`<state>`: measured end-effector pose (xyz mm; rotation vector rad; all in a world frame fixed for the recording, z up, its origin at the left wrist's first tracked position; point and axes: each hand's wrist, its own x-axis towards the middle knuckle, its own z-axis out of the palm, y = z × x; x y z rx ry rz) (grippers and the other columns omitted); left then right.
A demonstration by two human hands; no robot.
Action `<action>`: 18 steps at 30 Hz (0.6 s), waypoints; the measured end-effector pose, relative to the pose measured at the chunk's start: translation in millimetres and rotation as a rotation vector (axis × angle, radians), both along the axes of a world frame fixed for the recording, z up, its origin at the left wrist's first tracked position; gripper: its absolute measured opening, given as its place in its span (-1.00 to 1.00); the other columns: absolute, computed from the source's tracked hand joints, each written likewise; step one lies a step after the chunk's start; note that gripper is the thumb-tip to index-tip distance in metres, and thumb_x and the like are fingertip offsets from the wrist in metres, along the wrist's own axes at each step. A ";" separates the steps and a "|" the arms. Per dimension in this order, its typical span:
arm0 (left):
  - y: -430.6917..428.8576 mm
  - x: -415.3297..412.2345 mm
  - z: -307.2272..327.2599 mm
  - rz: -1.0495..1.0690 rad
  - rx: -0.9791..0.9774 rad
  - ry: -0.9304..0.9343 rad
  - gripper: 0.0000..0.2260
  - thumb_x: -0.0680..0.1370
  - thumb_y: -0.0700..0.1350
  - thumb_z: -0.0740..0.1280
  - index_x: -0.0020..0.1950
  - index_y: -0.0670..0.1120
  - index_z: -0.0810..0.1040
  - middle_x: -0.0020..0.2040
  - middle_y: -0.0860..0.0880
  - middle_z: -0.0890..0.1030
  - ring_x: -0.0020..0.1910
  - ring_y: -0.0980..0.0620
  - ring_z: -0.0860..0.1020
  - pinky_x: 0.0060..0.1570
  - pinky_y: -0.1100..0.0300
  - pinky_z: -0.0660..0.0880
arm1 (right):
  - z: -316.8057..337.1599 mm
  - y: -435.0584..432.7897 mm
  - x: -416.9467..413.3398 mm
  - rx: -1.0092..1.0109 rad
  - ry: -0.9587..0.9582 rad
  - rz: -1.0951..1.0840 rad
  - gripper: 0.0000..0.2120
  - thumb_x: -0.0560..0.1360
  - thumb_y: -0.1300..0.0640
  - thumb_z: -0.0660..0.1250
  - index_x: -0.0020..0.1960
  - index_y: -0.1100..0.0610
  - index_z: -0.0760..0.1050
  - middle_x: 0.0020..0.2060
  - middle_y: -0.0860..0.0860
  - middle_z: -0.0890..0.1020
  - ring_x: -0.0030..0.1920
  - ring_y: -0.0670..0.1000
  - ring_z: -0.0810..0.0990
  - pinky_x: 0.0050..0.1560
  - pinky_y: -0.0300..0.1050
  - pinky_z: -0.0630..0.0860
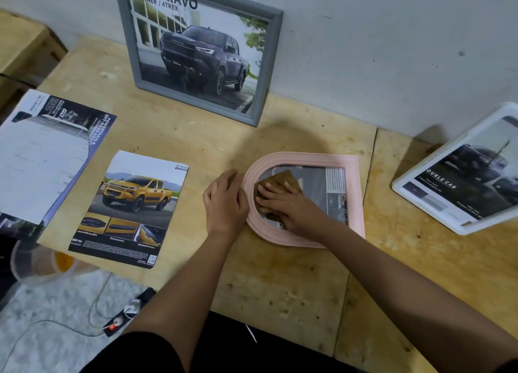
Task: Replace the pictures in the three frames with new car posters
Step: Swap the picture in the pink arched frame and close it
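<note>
1. I'm bracing the pink frame [304, 159] with my left hand [224, 197], fingers curled loosely over its arched end, mid-bench.
2. My right hand [283, 201] is pressing flat, fingers spread, on a brown cloth [283, 180] inside the opening.
3. I'm thinking light pressure matters here, so nothing underneath shifts.
4. Yellow truck poster [131, 207] is waiting just left.

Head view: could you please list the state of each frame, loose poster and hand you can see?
Grey frame: upright against the wall, truck poster inside.
White frame: tilted, dark poster inside.
Pink frame: flat on the table, picture inside.
Yellow-truck poster: loose, flat, face up.
Brochure: loose, overhanging the table's left edge.
Left hand: resting on the pink frame's curved edge.
Right hand: pressing a brown cloth inside the pink frame.
</note>
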<state>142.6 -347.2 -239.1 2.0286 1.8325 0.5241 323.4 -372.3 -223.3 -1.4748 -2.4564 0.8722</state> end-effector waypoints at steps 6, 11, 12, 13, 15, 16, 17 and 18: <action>0.4 -0.3 1.1 0.005 -0.001 0.002 -0.69 0.54 -0.17 0.18 0.26 -0.08 0.51 0.29 -0.03 0.48 0.26 -0.05 0.41 0.26 0.05 0.24 | 10.4 -0.6 16.9 -0.075 0.071 0.088 -0.61 0.53 0.31 0.19 0.33 0.11 0.45 0.42 -0.02 0.34 0.47 -0.09 0.13 0.46 -0.09 -0.15; -0.3 -0.6 1.7 0.004 -0.001 -0.004 -0.71 0.54 -0.18 0.20 0.25 -0.08 0.51 0.28 -0.03 0.48 0.27 -0.05 0.41 0.27 0.03 0.23 | 25.3 -1.7 26.9 -0.218 0.137 0.082 -0.68 0.54 0.31 0.18 0.21 0.10 0.55 0.33 -0.08 0.46 0.39 -0.25 0.24 0.48 -0.22 -0.14; -0.3 -0.7 1.6 0.005 0.000 -0.005 -0.71 0.54 -0.18 0.20 0.24 -0.08 0.52 0.28 -0.03 0.48 0.26 -0.05 0.41 0.27 0.03 0.23 | 28.4 -1.9 28.8 -0.245 0.148 0.072 -0.70 0.54 0.30 0.18 0.16 0.11 0.57 0.30 -0.09 0.50 0.37 -0.26 0.27 0.47 -0.26 -0.11; -0.3 -1.0 1.5 0.005 -0.001 -0.006 -0.71 0.54 -0.18 0.20 0.24 -0.08 0.52 0.28 -0.03 0.48 0.26 -0.05 0.41 0.27 0.03 0.23 | 30.5 -2.3 30.8 -0.267 0.153 0.060 -0.72 0.54 0.30 0.18 0.12 0.10 0.59 0.27 -0.09 0.53 0.36 -0.26 0.31 0.47 -0.27 -0.08; -0.1 -1.2 1.5 0.003 -0.002 -0.009 -0.71 0.54 -0.18 0.20 0.24 -0.07 0.52 0.28 -0.03 0.48 0.27 -0.04 0.41 0.28 0.04 0.22 | 30.7 -3.5 35.9 -0.316 0.159 0.033 -0.71 0.51 0.27 0.18 0.06 0.03 0.61 0.22 -0.08 0.57 0.35 -0.19 0.38 0.49 -0.18 0.00; 0.0 -1.3 1.6 0.002 -0.002 -0.011 -0.71 0.54 -0.17 0.20 0.24 -0.07 0.52 0.28 -0.03 0.48 0.27 -0.04 0.41 0.28 0.04 0.22 | 30.5 -4.1 38.0 -0.337 0.163 0.012 -0.69 0.49 0.23 0.17 0.04 -0.05 0.62 0.20 -0.08 0.59 0.35 -0.13 0.40 0.50 -0.11 0.05; -0.1 -1.5 1.7 -0.001 -0.001 -0.013 -0.71 0.54 -0.17 0.20 0.25 -0.07 0.52 0.28 -0.03 0.48 0.27 -0.04 0.41 0.28 0.04 0.22 | 31.8 -4.7 39.8 -0.354 0.163 -0.014 -0.67 0.46 0.18 0.15 0.01 -0.12 0.62 0.18 -0.08 0.60 0.34 -0.08 0.42 0.50 -0.06 0.09; -0.1 -1.6 1.6 -0.003 0.001 -0.017 -0.71 0.54 -0.16 0.19 0.24 -0.07 0.51 0.28 -0.03 0.49 0.27 -0.04 0.41 0.27 0.04 0.22 | 31.9 -5.4 42.1 -0.362 0.174 -0.033 -0.66 0.45 0.16 0.13 0.00 -0.11 0.63 0.15 -0.07 0.62 0.31 -0.08 0.45 0.49 -0.06 0.13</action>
